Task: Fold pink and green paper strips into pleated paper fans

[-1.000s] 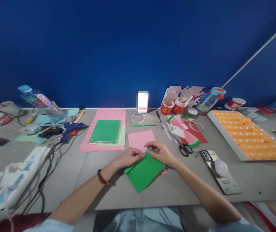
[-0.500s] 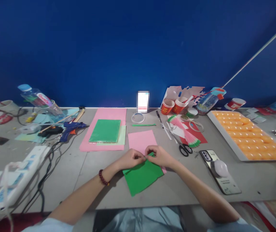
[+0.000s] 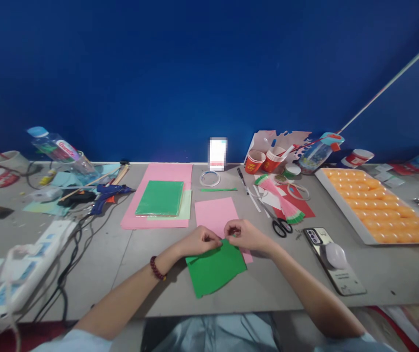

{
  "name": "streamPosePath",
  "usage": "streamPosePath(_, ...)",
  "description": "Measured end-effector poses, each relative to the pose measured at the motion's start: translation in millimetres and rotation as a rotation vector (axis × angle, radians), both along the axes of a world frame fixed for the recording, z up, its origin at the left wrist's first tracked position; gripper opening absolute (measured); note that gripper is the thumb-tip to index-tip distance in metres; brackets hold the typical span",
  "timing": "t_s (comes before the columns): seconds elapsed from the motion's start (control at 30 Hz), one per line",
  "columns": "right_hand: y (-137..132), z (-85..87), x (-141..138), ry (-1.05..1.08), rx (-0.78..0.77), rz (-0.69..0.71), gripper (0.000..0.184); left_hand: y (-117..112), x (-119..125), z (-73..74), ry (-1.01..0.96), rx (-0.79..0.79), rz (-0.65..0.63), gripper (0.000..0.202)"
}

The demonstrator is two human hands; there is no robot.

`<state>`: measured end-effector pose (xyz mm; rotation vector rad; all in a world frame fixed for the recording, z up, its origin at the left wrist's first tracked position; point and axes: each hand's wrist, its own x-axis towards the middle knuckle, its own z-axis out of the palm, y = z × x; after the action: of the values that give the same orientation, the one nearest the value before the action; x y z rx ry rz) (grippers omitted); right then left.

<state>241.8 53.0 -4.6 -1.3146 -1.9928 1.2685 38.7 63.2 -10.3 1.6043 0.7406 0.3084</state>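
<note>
Both hands meet at the top edge of a green sheet of paper [image 3: 217, 270], which looks folded over along that edge. My left hand [image 3: 202, 241] is closed, its thumb and fingers pinching the sheet near the middle of the edge. Just to its right, my right hand [image 3: 244, 236] pinches the same edge near the upper right corner; its fingertips are partly hidden. Beneath and beyond them lies a pink sheet of paper [image 3: 216, 212], partly covered by the green one. Farther back rests a thin green strip [image 3: 219, 189].
Left are a packet of green paper [image 3: 160, 198], a large pink sheet [image 3: 131, 222], a glue gun [image 3: 109, 195] and a power strip [image 3: 30, 269]. Scissors [image 3: 281, 227], a phone [image 3: 336, 264], paper cups [image 3: 255, 161] and a tray of orange balls [image 3: 378, 205] lie right.
My right hand has shifted slightly right along the green paper's top edge. The left hand stays nearly in place, and the sheet has turned very slightly.
</note>
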Motion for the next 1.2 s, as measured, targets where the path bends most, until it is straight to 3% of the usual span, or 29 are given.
streamPosePath(0.23, 4, 2.8, 15, -0.018, -0.025, -0.013, 0.011, 1, -1, -0.8, -0.007, -0.022, -0.011, 0.041)
streamPosePath(0.4, 11, 5.8, 30, 0.022, -0.041, -0.113, 0.008, 1, -2, -1.3, -0.015, -0.032, -0.011, 0.043)
streamPosePath(0.63, 0, 6.3, 1, 0.047, 0.039, 0.047, 0.01, 1, 0, -7.0, -0.007, 0.013, 0.019, 0.045)
streamPosePath(0.73, -4, 3.1, -9, 0.042, 0.081, 0.038, 0.014, 1, 1, -6.2, -0.004, 0.024, 0.017, 0.044)
streamPosePath(1.2, -3, 4.4, -6, 0.036, 0.064, 0.019, 0.016, 0, 2, -6.9, 0.008, 0.027, 0.028, 0.042)
